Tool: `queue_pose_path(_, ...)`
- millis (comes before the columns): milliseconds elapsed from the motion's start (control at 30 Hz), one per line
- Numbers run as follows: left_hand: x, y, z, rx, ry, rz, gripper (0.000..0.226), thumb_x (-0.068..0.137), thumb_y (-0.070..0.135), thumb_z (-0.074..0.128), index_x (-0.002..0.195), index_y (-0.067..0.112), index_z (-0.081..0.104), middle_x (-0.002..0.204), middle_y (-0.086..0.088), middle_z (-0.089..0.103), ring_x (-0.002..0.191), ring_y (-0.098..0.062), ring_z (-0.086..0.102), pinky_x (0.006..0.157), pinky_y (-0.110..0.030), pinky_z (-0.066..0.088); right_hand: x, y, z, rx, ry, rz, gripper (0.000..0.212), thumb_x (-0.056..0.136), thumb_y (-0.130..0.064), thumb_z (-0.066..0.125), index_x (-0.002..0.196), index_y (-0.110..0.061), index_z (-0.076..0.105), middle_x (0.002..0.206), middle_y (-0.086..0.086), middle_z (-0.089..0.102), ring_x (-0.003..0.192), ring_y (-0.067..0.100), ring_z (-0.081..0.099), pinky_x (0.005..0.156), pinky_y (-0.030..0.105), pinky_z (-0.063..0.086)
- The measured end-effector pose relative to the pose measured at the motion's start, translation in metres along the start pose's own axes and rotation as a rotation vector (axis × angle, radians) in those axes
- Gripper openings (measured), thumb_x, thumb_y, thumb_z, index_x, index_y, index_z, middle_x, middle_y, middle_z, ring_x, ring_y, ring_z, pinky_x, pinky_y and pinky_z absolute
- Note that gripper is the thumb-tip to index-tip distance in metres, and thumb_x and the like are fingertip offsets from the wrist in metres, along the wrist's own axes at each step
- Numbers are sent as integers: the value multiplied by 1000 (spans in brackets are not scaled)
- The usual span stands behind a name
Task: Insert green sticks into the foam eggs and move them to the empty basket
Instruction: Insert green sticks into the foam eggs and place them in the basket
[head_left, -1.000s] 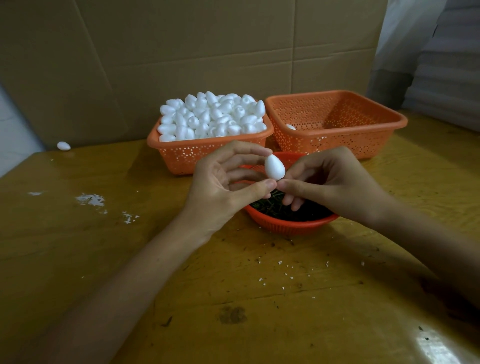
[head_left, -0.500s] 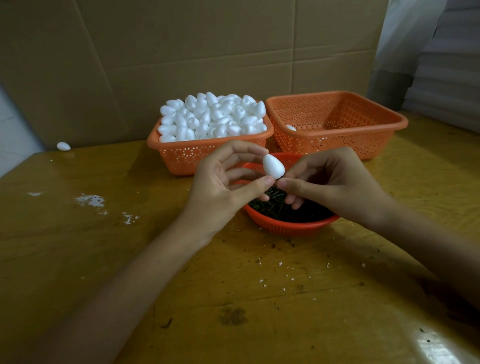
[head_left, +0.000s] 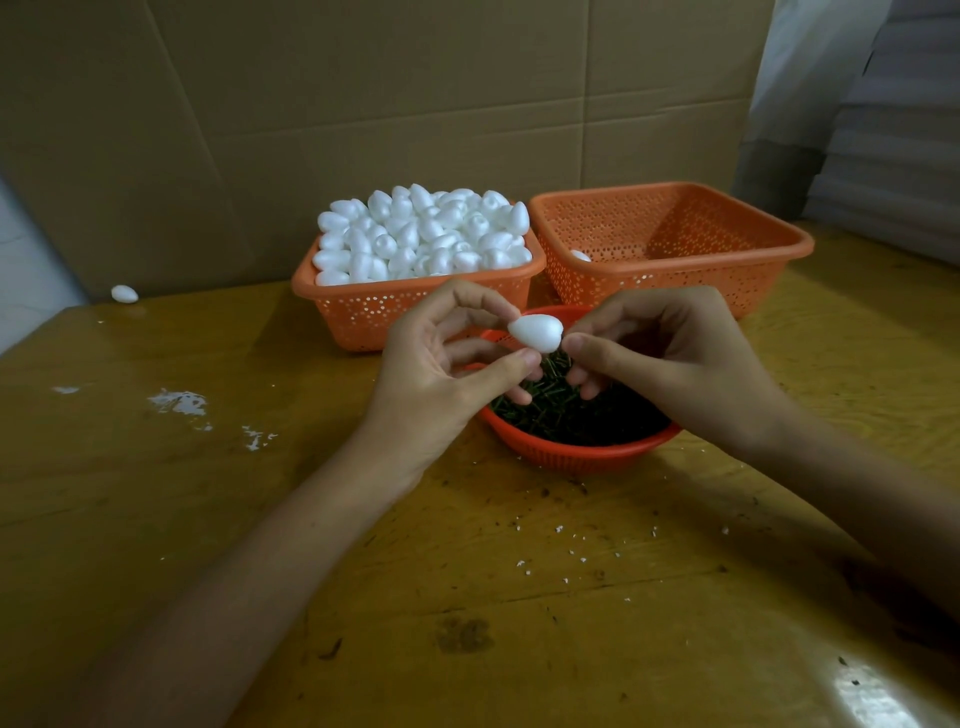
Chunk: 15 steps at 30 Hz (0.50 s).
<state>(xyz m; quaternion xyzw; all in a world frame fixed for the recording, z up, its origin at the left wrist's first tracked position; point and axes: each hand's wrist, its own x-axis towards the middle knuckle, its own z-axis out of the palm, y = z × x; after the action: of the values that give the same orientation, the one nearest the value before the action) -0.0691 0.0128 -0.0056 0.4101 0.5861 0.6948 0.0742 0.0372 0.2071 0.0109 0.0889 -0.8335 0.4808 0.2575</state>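
My left hand (head_left: 441, 374) pinches a white foam egg (head_left: 535, 331) between forefinger and thumb, held sideways with its pointed end to the left. My right hand (head_left: 670, 364) has its thumb and forefinger pinched against the egg's blunt right end; whether a stick is between them is hidden. Both hands hover over a round red bowl (head_left: 582, 452) of green sticks (head_left: 571, 410). Behind it, on the left, stands an orange basket (head_left: 415, 306) heaped with foam eggs (head_left: 421, 234). On the right, a second orange basket (head_left: 675, 270) holds one egg (head_left: 580, 255).
A stray egg (head_left: 124, 293) lies at the table's far left by the cardboard wall (head_left: 363, 104). White foam crumbs and dark specks are scattered on the wooden table (head_left: 467, 597) in front of the bowl. White smears mark the left side.
The egg has turned from nearly upright to lying sideways, point to the left. Both hands have stayed over the bowl, pinched on it.
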Motion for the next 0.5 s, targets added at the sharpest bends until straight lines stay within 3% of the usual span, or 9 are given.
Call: queue_pose_path(500,1,-3,0,-17,-24,42,28,95,3,74,122,13,72,111,-15,74,77,-25,75,61,-30,61,4,7,0,-32,-181,36,22,96,-29,66,98,-10,76,84,3,79,73,21,77,74,36,64)
